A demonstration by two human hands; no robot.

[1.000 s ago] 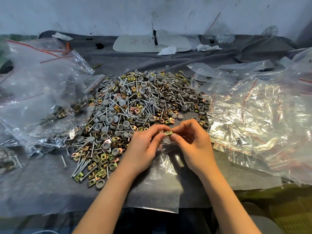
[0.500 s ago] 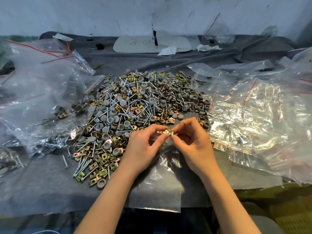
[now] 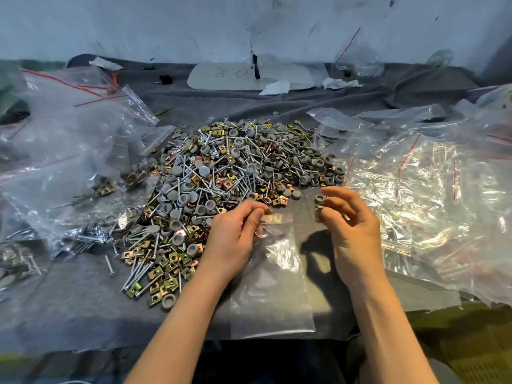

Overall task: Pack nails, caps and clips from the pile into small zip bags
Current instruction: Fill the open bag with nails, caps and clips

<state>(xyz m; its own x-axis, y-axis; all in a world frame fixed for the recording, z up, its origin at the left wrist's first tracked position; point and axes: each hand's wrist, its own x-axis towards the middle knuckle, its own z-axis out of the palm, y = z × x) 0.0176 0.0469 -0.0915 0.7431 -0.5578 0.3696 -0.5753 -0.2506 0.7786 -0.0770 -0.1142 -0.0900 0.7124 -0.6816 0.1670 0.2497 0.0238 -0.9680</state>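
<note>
Brass-coloured clips, grey caps and long nails are heaped in one pile [image 3: 235,189] on the grey cloth [image 3: 69,314], just beyond both hands. A clip [image 3: 267,211] is pinched between thumb and fingertips of the left hand [image 3: 235,234], at the near edge of the pile. A grey cap [image 3: 319,199], with what seems to be a small clip just under it, is held in the fingertips of the right hand [image 3: 349,231], whose other fingers are loosely curled. A small clear bag [image 3: 273,286] lies flat between and under the hands, and its mouth cannot be made out. Stacks of empty bags [image 3: 429,195] lie to the right. The pieces would best be gathered into one hand, so that the bag's mouth can be spread with the other and the parts slid in over the cloth, where a dropped piece is easily found.
</note>
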